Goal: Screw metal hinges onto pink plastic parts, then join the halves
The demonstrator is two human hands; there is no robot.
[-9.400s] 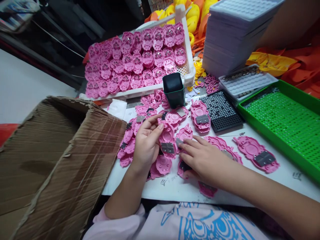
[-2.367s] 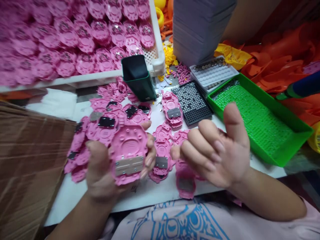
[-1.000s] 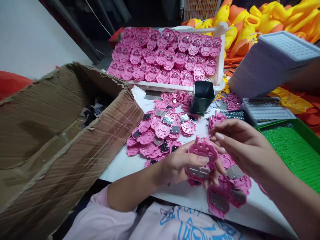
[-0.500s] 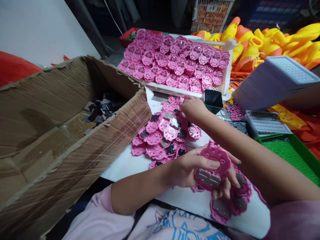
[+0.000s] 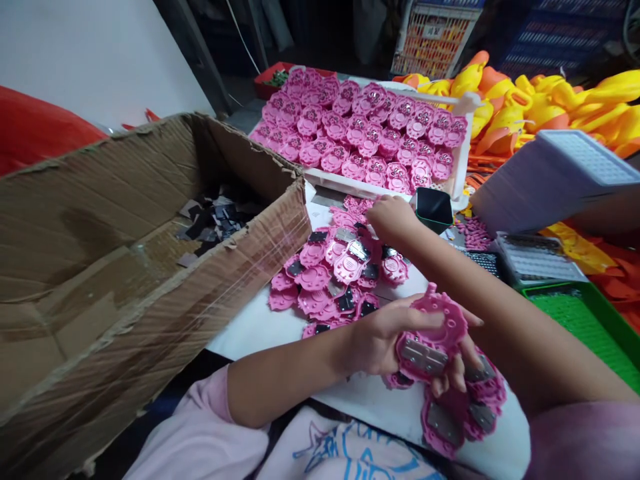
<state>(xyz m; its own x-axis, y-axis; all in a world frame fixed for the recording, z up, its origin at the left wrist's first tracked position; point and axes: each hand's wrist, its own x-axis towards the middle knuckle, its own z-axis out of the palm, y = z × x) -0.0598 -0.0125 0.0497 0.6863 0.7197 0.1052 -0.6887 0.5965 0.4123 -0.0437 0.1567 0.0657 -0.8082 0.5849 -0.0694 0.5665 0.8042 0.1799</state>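
My left hand (image 5: 383,333) is closed around a pink plastic casing (image 5: 454,327) with a scalloped rim, small round holes and a screwed-on metal plate. Below it lie more pink casings (image 5: 445,420) with grey plates. My right hand (image 5: 393,217) is reached forward to small pink plastic pieces (image 5: 356,205) at the far end of the pile; its fingers are curled and their tips hidden, so I cannot see what they hold. Beside that hand lies a heap of pink casings (image 5: 315,280), some with black or silver plates. A dark square cup (image 5: 434,208) stands just right of my right hand.
A large cardboard box (image 5: 260,247) with dark scraps stands on the left. Behind, a white tray (image 5: 340,185) holds rows of pink casings. Yellow and orange parts (image 5: 540,100) are piled at the back right, a green tray (image 5: 580,320) at right.
The view has shifted slightly, so everything sits a little lower and further right. My left hand keeps the pink casing; my right hand stays by the small pink pieces.
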